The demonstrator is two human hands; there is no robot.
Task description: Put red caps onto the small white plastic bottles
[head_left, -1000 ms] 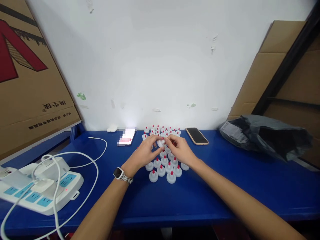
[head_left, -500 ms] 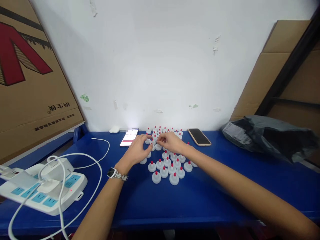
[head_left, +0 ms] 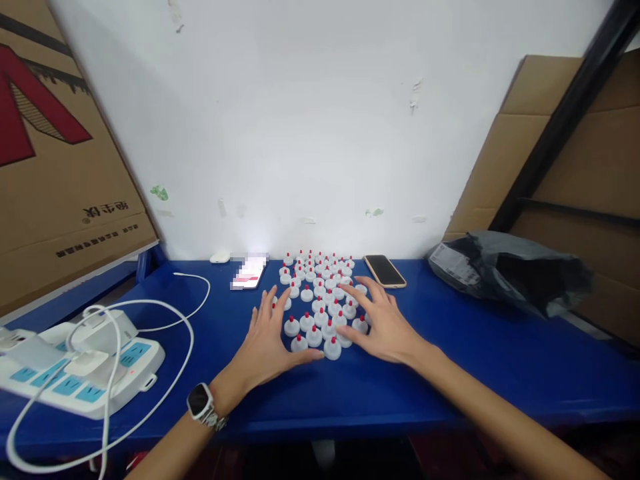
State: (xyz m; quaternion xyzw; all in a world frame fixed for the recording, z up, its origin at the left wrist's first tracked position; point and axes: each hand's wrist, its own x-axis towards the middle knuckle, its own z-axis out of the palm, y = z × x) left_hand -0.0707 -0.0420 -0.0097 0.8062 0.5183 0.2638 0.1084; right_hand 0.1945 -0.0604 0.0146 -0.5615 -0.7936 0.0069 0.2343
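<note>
Many white round caps with red tips [head_left: 333, 348] stand upright in a cluster on the blue table [head_left: 280, 407]. At the cluster's left front, my left hand [head_left: 270, 343] is spread, its thumb stretched along the nearest caps. On the other side my right hand [head_left: 383, 320] is open too, with its fingers over the right-hand caps and its thumb against or just above a front cap. Neither hand holds a cap; whether the fingertips touch them I cannot tell. A watch [head_left: 200, 400] is on my left wrist.
A lit phone [head_left: 250, 272] and a small white case [head_left: 220, 257] lie back left. A dark-screened phone [head_left: 385, 271] lies back right, near a grey plastic bag [head_left: 510, 270]. On the left are a power strip [head_left: 120, 400] and looping white cable [head_left: 193, 333]. Cardboard [head_left: 65, 180] leans beside it.
Both hands have moved from the middle of the caps toward the front and apart, to either side of the cluster. My right hand's fingers, pinched before, are now spread. The view has shifted slightly.
</note>
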